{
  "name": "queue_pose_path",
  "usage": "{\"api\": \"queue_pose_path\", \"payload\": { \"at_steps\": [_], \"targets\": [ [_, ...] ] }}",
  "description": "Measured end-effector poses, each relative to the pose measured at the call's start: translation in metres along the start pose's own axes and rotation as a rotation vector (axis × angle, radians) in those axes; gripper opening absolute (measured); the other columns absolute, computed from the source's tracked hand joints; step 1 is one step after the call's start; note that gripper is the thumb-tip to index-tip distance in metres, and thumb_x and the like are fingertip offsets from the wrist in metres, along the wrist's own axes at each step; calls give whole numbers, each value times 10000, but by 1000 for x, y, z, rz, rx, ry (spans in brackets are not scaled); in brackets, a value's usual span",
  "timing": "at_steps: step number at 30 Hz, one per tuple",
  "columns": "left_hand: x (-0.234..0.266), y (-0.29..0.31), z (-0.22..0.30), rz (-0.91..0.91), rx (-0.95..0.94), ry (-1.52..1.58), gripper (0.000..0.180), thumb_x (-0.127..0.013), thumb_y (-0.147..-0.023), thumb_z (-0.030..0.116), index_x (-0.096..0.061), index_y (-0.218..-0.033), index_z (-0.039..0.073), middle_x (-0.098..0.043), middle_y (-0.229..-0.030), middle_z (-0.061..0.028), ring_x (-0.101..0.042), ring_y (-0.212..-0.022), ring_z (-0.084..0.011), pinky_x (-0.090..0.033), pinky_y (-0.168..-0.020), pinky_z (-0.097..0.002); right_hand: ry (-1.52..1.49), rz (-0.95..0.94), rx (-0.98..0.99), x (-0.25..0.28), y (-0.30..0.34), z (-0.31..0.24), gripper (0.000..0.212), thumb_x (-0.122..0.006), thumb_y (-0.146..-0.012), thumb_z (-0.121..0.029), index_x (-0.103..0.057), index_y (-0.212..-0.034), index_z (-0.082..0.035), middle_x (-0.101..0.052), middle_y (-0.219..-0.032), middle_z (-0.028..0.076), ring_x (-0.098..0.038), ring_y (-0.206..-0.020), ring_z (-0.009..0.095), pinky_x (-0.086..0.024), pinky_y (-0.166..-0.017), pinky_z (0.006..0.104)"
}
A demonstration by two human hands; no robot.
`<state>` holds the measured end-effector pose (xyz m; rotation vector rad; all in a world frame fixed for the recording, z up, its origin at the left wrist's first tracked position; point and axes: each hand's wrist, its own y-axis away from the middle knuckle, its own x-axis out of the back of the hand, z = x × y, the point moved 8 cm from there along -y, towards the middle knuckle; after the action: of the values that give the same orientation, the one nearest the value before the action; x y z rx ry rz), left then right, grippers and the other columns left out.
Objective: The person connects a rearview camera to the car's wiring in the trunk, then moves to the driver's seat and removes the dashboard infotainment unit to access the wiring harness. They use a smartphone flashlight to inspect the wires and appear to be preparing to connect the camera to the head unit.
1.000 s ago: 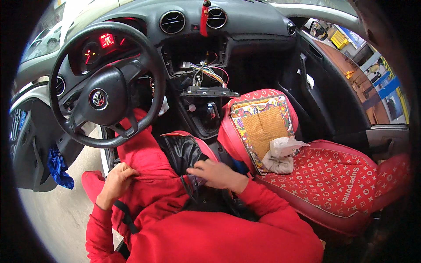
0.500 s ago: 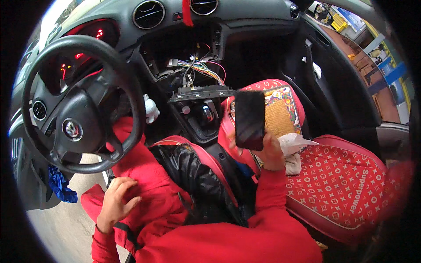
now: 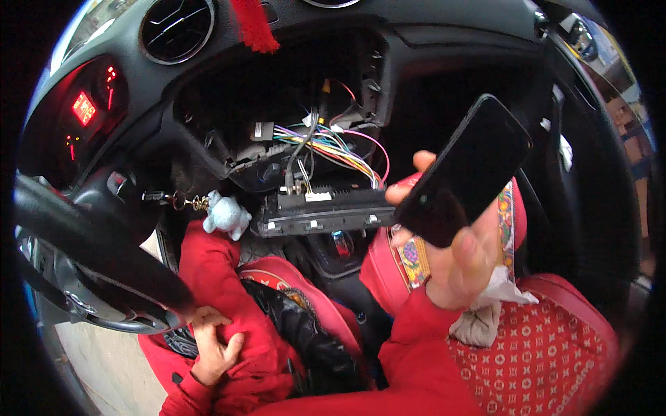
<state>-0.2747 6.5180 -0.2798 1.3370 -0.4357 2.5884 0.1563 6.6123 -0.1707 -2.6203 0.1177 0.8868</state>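
Observation:
My right hand (image 3: 463, 267) is wrapped around a black smartphone (image 3: 472, 170), thumb at one edge and fingertips at the other. The phone is tilted and its screen looks dark. To its left, a black car stereo unit (image 3: 326, 211) sits pulled out of the dashboard, tipped over in front of the gear lever. Coloured wires (image 3: 333, 149) run from it to a connector in the dash opening (image 3: 277, 83). My left hand (image 3: 215, 350) rests on my red-clothed leg below the steering wheel (image 3: 90, 243), holding nothing, its thumb apart from the fingers.
Car keys with a blue plush charm (image 3: 227, 215) hang beside the steering column. The red patterned passenger seat (image 3: 527, 347) carries a white tissue (image 3: 505, 290) and a beige cloth (image 3: 477, 326). A red tassel (image 3: 257, 28) dangles above. Instrument lights (image 3: 84, 107) glow red.
My view has come closer to the dashboard. My right hand has lifted the phone and tilted its top to the right. My left hand stays on my leg, close to the wheel.

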Motion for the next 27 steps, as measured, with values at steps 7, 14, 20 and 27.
{"api": "queue_pose_path", "payload": {
  "at_steps": [7,14,20,27],
  "targets": [
    [-20,-9,7,48,-5,-91,370,-805,-849,411,-650,-975,99,-563,-1036,-134,-532,-998,-324,-436,-886,-458,-181,-214,-162,-7,-7,44,932,-683,-915,-99,-104,-1626,69,-446,-1571,333,-683,-1248,384,-657,-915,442],
    [-26,-13,15,24,-24,-112,338,-806,-841,383,-655,-958,105,-590,-1002,-133,-547,-978,-331,-430,-880,-454,-241,-121,-349,-24,-19,61,961,-631,-866,-44,-41,-1609,103,-397,-1561,392,-617,-1277,552,-698,-799,501],
    [-22,-16,21,60,-62,-134,330,-784,-862,393,-649,-942,102,-592,-995,-139,-550,-983,-339,-426,-890,-467,-373,-282,-463,-56,-21,73,893,-566,-912,125,-114,-1654,-82,-475,-1534,299,-631,-1312,454,-659,-875,447],
    [-22,-14,21,53,-59,-112,309,-822,-781,296,-649,-956,108,-605,-1047,-144,-561,-999,-354,-436,-903,-478,-435,-380,-617,-65,-17,93,605,-462,-1110,-279,-252,-1635,-63,-566,-1448,268,-694,-1208,414,-666,-795,442]
  ]
}}
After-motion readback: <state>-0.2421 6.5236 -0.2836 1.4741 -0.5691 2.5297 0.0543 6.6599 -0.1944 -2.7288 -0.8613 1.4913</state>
